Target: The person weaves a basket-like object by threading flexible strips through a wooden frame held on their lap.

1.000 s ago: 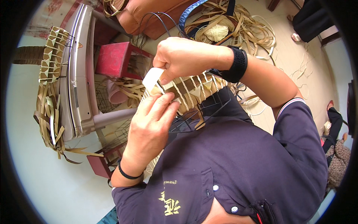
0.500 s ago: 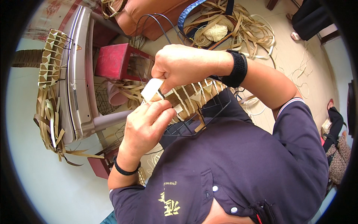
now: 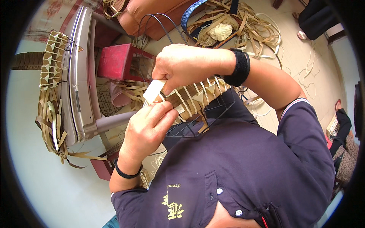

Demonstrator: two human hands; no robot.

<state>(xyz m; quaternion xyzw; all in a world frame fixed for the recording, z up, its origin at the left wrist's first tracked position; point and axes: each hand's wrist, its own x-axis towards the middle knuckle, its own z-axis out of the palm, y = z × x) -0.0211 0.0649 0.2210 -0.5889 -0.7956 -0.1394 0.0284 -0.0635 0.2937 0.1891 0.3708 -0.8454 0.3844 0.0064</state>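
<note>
A basket (image 3: 186, 99) with a black wire frame lies in front of my body, its side wrapped in brown flat strips and cream cord. At its left end a wide cream strip (image 3: 154, 90) stands up in a fold. My right hand (image 3: 182, 62) is closed from above, with the thumb pressed down beside this strip on the basket's edge. Just below, my left hand (image 3: 148, 127) pinches at the base of the same strip. Its fingertips are partly hidden against the weave.
A second wrapped piece (image 3: 52, 60), trailing brown strips, rests by a grey table edge (image 3: 78, 76) on the left. Beyond my hands are a red stool (image 3: 114, 62), an orange sofa (image 3: 159, 19) and a pile of strips (image 3: 258, 34). Other people are at the right.
Both hands have shifted very slightly to the left and keep their grip. The basket stays in nearly the same place.
</note>
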